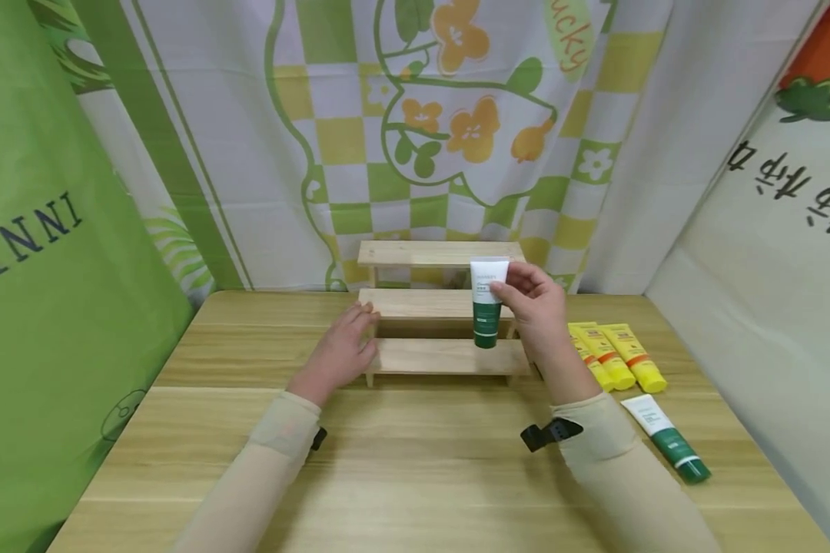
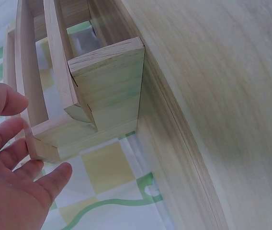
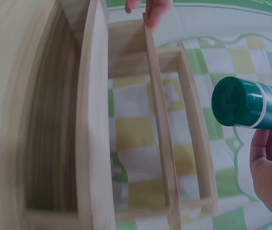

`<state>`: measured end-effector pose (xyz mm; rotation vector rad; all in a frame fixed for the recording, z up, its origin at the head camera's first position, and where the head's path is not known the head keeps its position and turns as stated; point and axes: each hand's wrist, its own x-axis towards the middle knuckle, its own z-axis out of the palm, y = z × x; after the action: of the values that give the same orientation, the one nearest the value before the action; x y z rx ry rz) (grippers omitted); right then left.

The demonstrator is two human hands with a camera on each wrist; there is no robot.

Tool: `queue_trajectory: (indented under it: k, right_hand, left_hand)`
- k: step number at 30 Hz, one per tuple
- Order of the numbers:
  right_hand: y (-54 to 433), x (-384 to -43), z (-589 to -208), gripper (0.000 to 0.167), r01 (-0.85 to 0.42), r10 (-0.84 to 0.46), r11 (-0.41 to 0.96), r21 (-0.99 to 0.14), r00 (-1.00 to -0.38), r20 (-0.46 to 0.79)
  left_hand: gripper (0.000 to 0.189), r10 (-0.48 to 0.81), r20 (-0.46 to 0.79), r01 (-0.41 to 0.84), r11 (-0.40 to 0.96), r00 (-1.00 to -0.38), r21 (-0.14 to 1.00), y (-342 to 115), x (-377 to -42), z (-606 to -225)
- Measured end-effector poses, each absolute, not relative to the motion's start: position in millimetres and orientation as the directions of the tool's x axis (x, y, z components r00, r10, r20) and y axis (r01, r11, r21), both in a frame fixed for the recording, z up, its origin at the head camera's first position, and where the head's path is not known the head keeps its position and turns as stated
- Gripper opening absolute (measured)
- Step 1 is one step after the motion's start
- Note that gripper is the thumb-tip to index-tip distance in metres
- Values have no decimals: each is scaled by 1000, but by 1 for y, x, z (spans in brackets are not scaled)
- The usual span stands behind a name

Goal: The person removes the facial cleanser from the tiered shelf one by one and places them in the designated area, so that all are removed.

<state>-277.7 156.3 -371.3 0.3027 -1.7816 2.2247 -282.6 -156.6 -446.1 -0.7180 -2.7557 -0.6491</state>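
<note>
In the head view my right hand [image 1: 542,307] pinches a white and green squeeze tube [image 1: 487,322] between thumb and fingers. The tube hangs upright with its green cap down, in front of the middle shelf and apart from the wood. Seen from the right wrist, the tube's round cap [image 3: 232,101] points toward the rack. My left hand [image 1: 339,349] rests its loosely spread fingers on the left end of the middle tier of a three-tier wooden rack [image 1: 429,357]. From the left wrist, the fingers [image 2: 16,151] touch the shelf end without curling round it.
Several yellow tubes [image 1: 632,357] with orange bands lie side by side at the table's right, partly behind my right forearm. A second white and green tube [image 1: 671,442] lies nearer on the wooden table [image 1: 415,476]. A patterned curtain [image 1: 346,138] hangs behind the rack.
</note>
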Motion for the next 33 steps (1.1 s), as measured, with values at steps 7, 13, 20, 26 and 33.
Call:
queue_trajectory:
  k: [7, 13, 20, 26, 33]
  right_hand:
    - [192, -262, -378, 25, -313, 115, -167, -935, -948, 297]
    - [219, -246, -385, 25, -292, 148, -126, -948, -951, 273]
    - [253, -229, -402, 20, -204, 163, -106, -973, -969, 186]
    - [279, -216, -413, 25, -83, 172, 41, -996, -981, 89]
    - [293, -203, -422, 59, 97, 83, 328, -940, -994, -73]
  left_hand:
    - [47, 400, 308, 496, 786, -863, 368, -160, -283, -449]
    - [46, 399, 330, 507, 772, -856, 382, -160, -284, -449]
    - [46, 398, 330, 506, 776, -856, 376, -160, -284, -451]
    - [46, 403, 340, 516, 768, -850, 380, -159, -284, -451]
    - [46, 415, 353, 533, 757, -839, 378, -156, -283, -450]
